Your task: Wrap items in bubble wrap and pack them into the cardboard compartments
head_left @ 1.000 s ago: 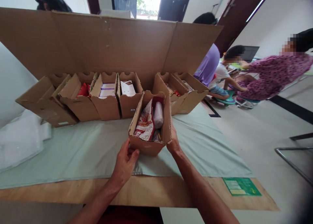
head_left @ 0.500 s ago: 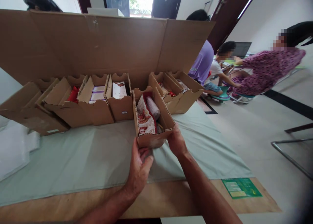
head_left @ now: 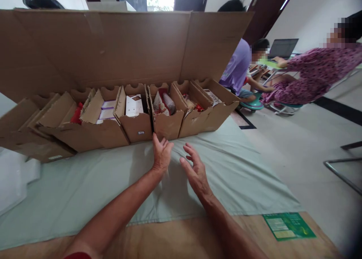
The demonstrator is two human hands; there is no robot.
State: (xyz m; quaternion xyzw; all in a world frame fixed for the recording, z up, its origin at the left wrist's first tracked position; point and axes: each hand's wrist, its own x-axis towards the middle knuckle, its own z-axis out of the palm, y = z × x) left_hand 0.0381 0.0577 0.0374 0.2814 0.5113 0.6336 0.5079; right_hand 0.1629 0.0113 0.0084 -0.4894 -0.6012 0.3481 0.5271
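A small open cardboard box (head_left: 166,125) with snack packets inside sits in a row of similar boxes against a tall cardboard sheet (head_left: 113,48). My left hand (head_left: 161,153) is open, its fingertips just in front of that box's lower front edge. My right hand (head_left: 195,170) hovers open over the pale green cloth (head_left: 240,176), a little nearer to me, and holds nothing.
Several more open boxes (head_left: 107,127) with red and white packets stand in the row. A white plastic bag (head_left: 14,180) lies at the left. A green card (head_left: 288,226) lies on the wooden table edge. Other people sit on the floor at the right by a laptop (head_left: 283,48).
The box that both hands held has been pushed back into the gap in the row. Both hands have let go of it and opened.
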